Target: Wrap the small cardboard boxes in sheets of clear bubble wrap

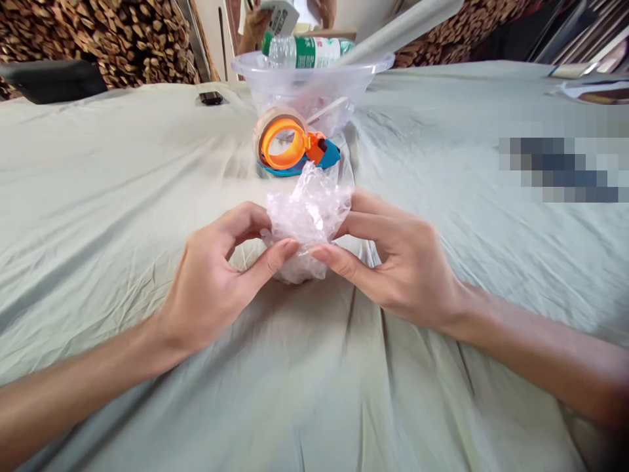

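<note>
A crumpled bundle of clear bubble wrap (309,219) is between my two hands, low over the cloth-covered table. My left hand (221,269) grips its left side, thumb across the front and fingers behind. From the right, my right hand (398,259) grips it too, with the thumb tip close to the left thumb. Whether anything is wrapped inside, I cannot tell. Just behind the bundle stands an orange and blue tape dispenser (285,147) with a roll of tape on it.
Behind the dispenser, a translucent plastic basin (314,82) holds a green-labelled bottle (307,51) and a long pale roll (403,29). A small black object (211,98) lies left of it. Wrinkled pale green cloth (122,177) covers the table. A person's hand (255,29) shows at the back.
</note>
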{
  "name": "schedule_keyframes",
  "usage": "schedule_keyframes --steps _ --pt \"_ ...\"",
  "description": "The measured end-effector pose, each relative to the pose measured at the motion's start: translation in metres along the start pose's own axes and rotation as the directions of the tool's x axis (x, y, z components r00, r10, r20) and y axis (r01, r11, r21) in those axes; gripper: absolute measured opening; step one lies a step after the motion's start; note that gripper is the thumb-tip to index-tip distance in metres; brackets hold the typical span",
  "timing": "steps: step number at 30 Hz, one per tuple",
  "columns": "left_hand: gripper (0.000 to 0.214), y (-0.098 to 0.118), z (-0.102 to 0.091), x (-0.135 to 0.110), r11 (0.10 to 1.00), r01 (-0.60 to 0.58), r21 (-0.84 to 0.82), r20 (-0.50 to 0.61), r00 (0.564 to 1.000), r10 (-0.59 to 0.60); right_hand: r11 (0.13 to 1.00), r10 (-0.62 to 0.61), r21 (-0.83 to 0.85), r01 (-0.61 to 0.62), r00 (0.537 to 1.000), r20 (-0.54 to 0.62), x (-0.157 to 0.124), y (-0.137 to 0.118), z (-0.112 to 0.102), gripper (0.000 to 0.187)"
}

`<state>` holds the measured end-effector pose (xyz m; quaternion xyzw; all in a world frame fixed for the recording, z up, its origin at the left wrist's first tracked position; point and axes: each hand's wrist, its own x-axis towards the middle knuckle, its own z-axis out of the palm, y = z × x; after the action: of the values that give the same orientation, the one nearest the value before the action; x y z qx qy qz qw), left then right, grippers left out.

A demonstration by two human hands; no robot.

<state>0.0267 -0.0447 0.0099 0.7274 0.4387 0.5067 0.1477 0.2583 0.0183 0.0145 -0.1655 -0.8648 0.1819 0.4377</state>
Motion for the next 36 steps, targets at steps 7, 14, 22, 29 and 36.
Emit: schedule_keyframes --steps 7,14,22,29,36 --pt "0.035 -0.002 0.004 -0.002 0.997 0.001 -0.082 -0.084 0.996 -0.008 0.985 0.159 0.088 -0.151 0.982 -0.097 0.001 -0.002 0.007 0.036" --pt "0.019 -0.001 0.007 -0.005 0.986 -0.167 0.018 -0.064 0.984 0.168 0.987 0.137 0.108 -0.119 0.973 -0.185 -0.001 -0.002 0.012 0.038" --pt "0.009 0.003 0.001 -0.006 0.981 -0.149 0.122 0.057 0.988 0.143 0.814 0.405 0.473 -0.338 0.913 -0.042 0.008 -0.002 0.012 0.052" --pt "0.028 -0.003 -0.008 -0.007 0.862 -0.396 0.318 0.154 0.918 0.365 0.734 0.514 0.534 -0.420 0.857 -0.033 0.012 -0.005 0.012 0.045" --pt "0.016 -0.005 -0.008 -0.008 0.782 -0.499 0.373 0.258 0.866 0.429 0.755 0.475 0.525 -0.393 0.879 -0.027 0.011 -0.006 0.013 0.032"
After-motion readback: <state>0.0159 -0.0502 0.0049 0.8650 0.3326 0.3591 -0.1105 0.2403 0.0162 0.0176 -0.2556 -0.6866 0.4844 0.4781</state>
